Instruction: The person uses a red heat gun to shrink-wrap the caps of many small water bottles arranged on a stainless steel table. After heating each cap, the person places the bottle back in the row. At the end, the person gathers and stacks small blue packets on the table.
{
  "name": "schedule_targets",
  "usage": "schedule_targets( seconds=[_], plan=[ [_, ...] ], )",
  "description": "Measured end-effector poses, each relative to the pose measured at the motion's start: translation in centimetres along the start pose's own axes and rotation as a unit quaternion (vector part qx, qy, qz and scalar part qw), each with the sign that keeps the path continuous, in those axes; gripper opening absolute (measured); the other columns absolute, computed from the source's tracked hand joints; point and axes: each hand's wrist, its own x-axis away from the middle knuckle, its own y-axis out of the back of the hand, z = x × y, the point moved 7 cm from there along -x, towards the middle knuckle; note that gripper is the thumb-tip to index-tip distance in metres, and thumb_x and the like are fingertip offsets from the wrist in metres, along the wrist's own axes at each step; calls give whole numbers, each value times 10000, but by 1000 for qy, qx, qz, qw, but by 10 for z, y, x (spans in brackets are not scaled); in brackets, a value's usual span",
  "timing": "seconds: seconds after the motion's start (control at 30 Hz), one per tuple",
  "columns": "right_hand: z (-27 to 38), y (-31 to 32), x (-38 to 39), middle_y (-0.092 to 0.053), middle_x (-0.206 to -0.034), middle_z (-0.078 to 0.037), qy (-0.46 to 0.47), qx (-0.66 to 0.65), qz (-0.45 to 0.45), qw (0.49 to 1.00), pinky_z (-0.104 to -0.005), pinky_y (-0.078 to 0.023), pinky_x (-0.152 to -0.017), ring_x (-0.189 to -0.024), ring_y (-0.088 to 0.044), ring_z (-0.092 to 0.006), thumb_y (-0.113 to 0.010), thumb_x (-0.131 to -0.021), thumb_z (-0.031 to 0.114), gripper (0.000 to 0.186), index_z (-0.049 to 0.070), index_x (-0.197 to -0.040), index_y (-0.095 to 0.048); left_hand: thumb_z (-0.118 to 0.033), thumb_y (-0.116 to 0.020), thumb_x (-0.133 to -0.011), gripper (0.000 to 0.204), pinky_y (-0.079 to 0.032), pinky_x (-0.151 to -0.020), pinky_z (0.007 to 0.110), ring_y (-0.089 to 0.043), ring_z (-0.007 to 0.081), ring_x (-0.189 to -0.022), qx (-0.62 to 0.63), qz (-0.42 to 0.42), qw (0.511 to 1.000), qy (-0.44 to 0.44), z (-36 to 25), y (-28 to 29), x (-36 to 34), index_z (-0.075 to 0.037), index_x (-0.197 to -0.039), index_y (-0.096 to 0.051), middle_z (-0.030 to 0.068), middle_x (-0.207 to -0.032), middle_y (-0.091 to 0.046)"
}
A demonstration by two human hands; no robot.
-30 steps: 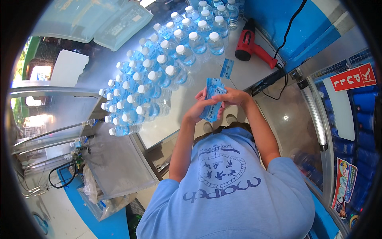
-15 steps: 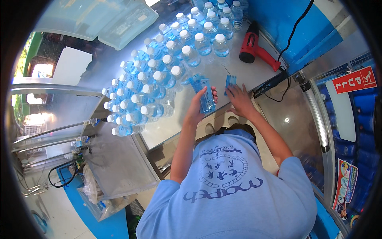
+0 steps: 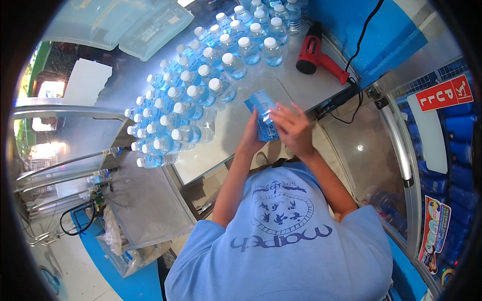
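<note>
My left hand (image 3: 252,131) is wrapped round a stack of flat blue plastic bottle labels (image 3: 267,131), held above the table. My right hand (image 3: 293,129) is at the same stack, its fingertips on a shiny, paler blue label (image 3: 262,100) lying over the others. Its thumb is partly hidden behind the fingers. Beyond and to the left of my hands stand many clear, white-capped water bottles (image 3: 221,90) in close rows.
A red and black heat gun (image 3: 321,59) lies at the table's right, its black cord (image 3: 362,37) running up the blue wall. Pale plastic bins (image 3: 155,30) stand at the far left. Metal pipes (image 3: 70,163) reach in from the left. A glass door with a metal handle (image 3: 396,145) is to the right.
My right hand has moved left from the tabletop to the stack in my left hand. The blue label that lay under its fingers has left the table.
</note>
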Motion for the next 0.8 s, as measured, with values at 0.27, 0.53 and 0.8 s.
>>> schedule_targets(
  seconds=[0.27,0.53,0.8],
  plan=[
    [6,22,3,-729,-1142,-73,-36,-95,125,987,-501,-438,-1103,-1098,-675,-273,-777,-873,170,220,84,-1072,-739,-653,-468,-1023,741,-534,-1057,447,-627,288,-1266,8,90,992,-83,2,-26,21,-9,-1386,-518,187,-1327,-646],
    [-17,-38,-26,-558,-1417,-134,-234,-432,274,827,-384,-497,-1012,-1192,-611,-239,-693,-969,132,654,70,-1557,-413,-362,-652,-1009,326,-575,-687,310,-669,138,-765,-107,-106,986,-70,32,-22,69,-49,-1101,-650,44,-903,-669],
    [77,-174,48,-716,-1015,-110,-172,-559,529,615,-226,-530,-645,-754,-669,-125,-657,-1006,87,342,25,-1323,-545,-261,-713,-959,340,-595,-807,350,-707,188,-851,-51,-243,923,-293,58,45,201,-28,-1175,-595,70,-968,-686]
  ],
)
